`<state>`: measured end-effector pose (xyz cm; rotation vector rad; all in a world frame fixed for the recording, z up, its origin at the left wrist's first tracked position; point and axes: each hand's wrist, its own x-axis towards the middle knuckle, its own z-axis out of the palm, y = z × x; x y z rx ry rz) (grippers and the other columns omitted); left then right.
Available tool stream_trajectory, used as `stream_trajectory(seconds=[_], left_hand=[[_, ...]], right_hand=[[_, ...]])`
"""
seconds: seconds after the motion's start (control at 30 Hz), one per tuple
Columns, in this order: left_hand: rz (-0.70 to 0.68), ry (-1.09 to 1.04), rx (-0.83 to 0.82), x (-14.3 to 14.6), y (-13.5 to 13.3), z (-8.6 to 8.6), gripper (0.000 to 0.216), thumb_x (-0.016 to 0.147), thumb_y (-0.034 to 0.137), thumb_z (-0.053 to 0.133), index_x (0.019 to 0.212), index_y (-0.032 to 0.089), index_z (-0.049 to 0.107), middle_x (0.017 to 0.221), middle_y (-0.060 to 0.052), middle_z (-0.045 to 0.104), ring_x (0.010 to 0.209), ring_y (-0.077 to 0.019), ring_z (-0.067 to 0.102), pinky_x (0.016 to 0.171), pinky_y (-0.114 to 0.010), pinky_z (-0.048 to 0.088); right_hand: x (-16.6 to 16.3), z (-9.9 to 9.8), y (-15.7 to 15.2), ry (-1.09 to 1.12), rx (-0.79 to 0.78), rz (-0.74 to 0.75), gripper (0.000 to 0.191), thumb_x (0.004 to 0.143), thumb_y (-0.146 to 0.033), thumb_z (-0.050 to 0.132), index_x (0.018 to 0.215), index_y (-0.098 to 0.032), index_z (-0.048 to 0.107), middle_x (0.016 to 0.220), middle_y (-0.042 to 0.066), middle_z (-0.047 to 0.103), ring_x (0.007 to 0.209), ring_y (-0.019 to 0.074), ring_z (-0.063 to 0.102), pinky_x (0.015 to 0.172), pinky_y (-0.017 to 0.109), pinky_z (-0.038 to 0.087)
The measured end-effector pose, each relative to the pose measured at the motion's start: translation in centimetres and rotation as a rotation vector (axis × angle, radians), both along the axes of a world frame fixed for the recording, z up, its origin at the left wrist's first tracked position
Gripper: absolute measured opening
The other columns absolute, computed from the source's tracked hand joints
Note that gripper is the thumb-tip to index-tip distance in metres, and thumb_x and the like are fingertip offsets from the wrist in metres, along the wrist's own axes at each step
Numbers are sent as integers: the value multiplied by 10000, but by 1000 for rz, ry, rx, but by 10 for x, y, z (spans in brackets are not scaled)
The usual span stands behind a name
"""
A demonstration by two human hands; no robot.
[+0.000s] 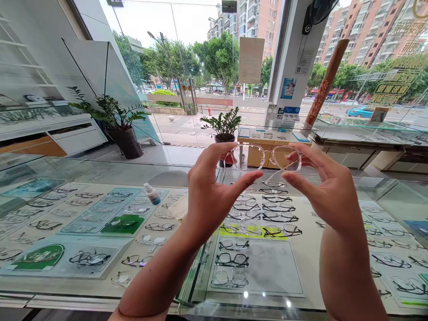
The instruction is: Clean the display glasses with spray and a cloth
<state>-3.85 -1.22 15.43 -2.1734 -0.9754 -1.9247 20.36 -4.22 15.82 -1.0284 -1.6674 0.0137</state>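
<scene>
I hold a pair of clear-framed glasses (264,157) up at chest height over a glass display counter (100,178). My left hand (210,187) pinches the left side of the frame between thumb and fingers. My right hand (321,185) pinches the right side the same way. The lenses face away from me, toward the shop window. Below the hands, rows of spectacle frames (264,209) lie on trays inside the counter.
A small spray bottle (152,194) stands on the counter top to the left. Two potted plants (224,129) (117,118) stand on the floor beyond. More display cases run along the right wall. Large windows show a street outside.
</scene>
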Motion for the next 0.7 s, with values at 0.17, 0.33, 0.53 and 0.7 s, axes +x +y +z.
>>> stream_trajectory(seconds=[0.17,0.33,0.53,0.7], left_hand=[[4,1,1,0,0,0,537,815,498,946,1231,271,694,972,-9,731,868,-190,687,825,-375,585],[-9,1,16,0,1,0,536,816,484,949,1233,266,692,982,-9,732,870,-184,686,825,-366,581],[-8,-1,10,0,1,0,535,814,485,949,1236,276,694,978,-9,732,872,-193,691,823,-376,586],[-12,-1,10,0,1,0,543,808,471,957,1238,271,693,984,-7,731,872,-188,689,825,-373,585]], right_hand=[[0,0,0,-5,0,-1,536,924,-468,852,1419,-305,728,1196,85,808,1130,311,777,1063,573,634],[0,0,0,1,-10,3,544,927,-474,847,1426,-294,724,1205,90,810,1135,311,772,1071,581,626],[-1,1,-1,4,-11,6,545,925,-453,855,1427,-283,725,1207,90,810,1135,306,770,1071,561,627],[0,0,0,-3,-4,9,541,927,-451,853,1429,-293,723,1213,88,809,1131,306,774,1059,562,634]])
